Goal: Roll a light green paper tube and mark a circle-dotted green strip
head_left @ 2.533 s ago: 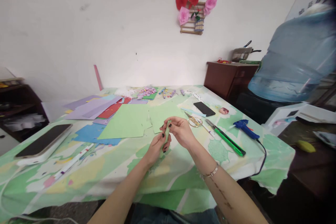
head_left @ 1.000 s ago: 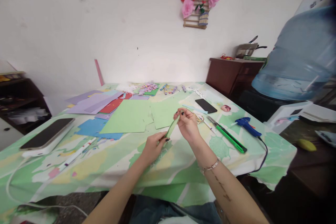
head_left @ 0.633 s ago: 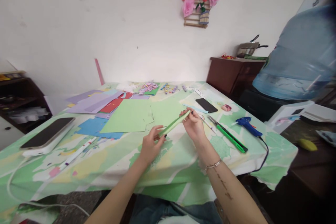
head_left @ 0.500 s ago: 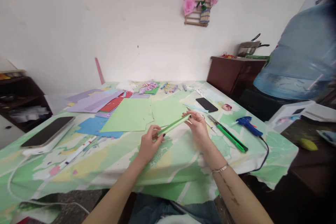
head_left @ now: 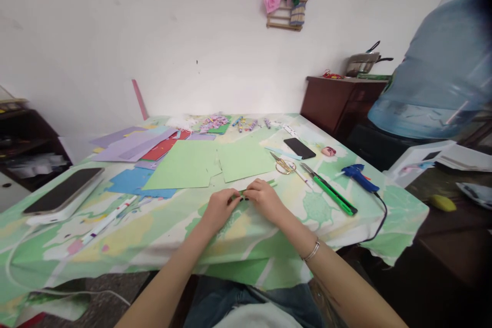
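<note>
A narrow folded strip of green paper [head_left: 271, 183] lies on the green patterned tablecloth [head_left: 154, 236], pressed down by both hands. My left hand [head_left: 218, 206] pinches its near end with closed fingers. My right hand [head_left: 262, 199] lies over its middle, fingers curled on it, so only the far tip shows. Two light green sheets [head_left: 184, 164] lie just beyond the hands.
Gold scissors [head_left: 284, 166], a green utility knife [head_left: 330, 196], a blue glue gun [head_left: 359, 178] and a black phone [head_left: 299, 148] lie to the right. A second phone on a white block [head_left: 61, 197] and a marker [head_left: 107, 220] lie left. Coloured papers [head_left: 134, 146] lie behind.
Both hands have come down with the green strip from above the table onto the cloth. My right hand slid along the strip toward my left hand.
</note>
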`<state>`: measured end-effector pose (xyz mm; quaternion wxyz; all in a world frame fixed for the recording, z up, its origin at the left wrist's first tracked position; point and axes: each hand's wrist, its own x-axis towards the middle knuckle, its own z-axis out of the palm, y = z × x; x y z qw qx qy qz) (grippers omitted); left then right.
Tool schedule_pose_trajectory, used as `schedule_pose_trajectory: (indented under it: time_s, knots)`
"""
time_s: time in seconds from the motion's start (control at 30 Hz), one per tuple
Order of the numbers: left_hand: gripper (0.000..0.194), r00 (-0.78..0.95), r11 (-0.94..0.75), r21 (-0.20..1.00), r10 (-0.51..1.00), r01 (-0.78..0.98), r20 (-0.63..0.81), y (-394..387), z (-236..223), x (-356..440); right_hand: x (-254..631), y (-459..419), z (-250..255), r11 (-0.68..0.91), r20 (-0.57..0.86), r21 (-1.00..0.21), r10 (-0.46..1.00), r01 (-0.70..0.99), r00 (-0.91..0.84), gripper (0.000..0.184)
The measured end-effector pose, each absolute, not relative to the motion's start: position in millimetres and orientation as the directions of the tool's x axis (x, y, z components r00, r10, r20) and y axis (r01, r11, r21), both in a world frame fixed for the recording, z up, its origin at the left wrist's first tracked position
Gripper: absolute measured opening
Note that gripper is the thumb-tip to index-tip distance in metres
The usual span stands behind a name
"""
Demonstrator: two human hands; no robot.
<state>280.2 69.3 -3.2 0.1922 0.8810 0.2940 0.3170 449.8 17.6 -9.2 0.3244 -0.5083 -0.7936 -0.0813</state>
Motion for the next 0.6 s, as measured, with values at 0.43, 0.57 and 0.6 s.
schedule_pose_trajectory:
  time_s: [0.43, 0.57, 0.6]
  knots:
    - [0.010, 0.608, -0.757, 0.375, 0.653, 0.535, 0.451, 61, -1, 279, 446, 14, -8, 0.409, 0.493, -0.307, 0.841, 0.860, -0.223, 0.016]
    - [0.010, 0.621, -0.758, 0.270, 0.645, 0.594, 0.445, 55, 1, 279, 443, 11, -5, 0.430, 0.499, -0.289, 0.830, 0.855, -0.248, 0.015]
    - [0.011, 0.626, -0.759, 0.245, 0.641, 0.604, 0.444, 53, 1, 279, 443, 10, -5, 0.430, 0.500, -0.282, 0.829, 0.857, -0.252, 0.015]
